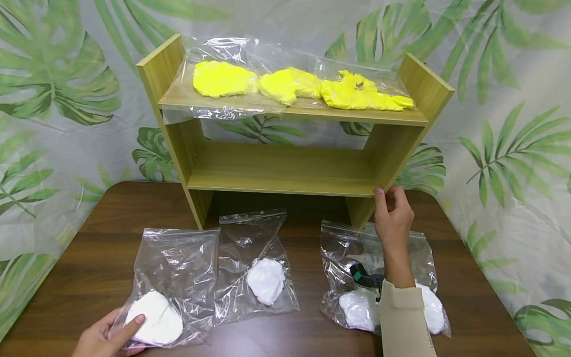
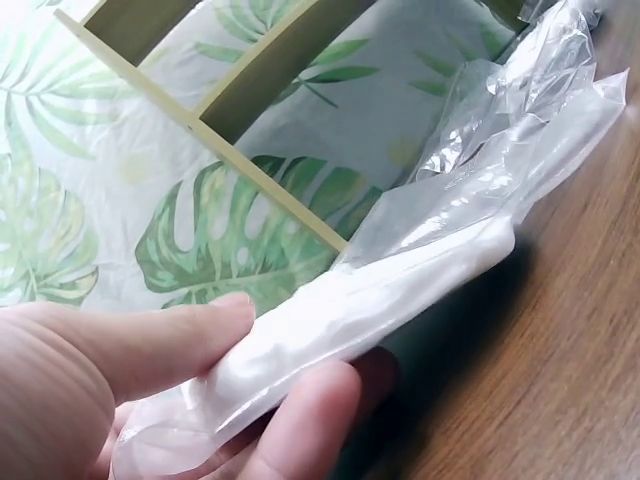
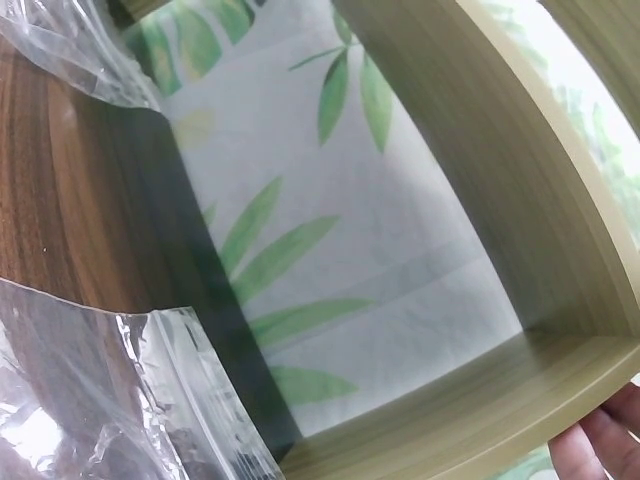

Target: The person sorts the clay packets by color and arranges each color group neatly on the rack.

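Observation:
My left hand [image 1: 107, 333] grips a clear zip bag [image 1: 178, 258] by its lower left corner, thumb on top and fingers beneath. A white, dough-like lump [image 1: 156, 317] fills that end; in the left wrist view the bag [image 2: 350, 300] is tilted, its near end raised off the table. My right hand [image 1: 394, 213] holds the right side panel of a wooden shelf [image 1: 281, 183] at middle-board height. In the right wrist view, fingertips [image 3: 580, 455] touch the panel's outer side; the thumb is out of that view.
Another bag with a white lump [image 1: 266, 281] lies at centre. To the right, bags with white lumps [image 1: 358, 308] lie partly under my right forearm. Three bagged yellow lumps [image 1: 225, 79] rest on the top board. A leaf-patterned cloth [image 1: 504, 163] hangs behind the brown table [image 1: 89, 267].

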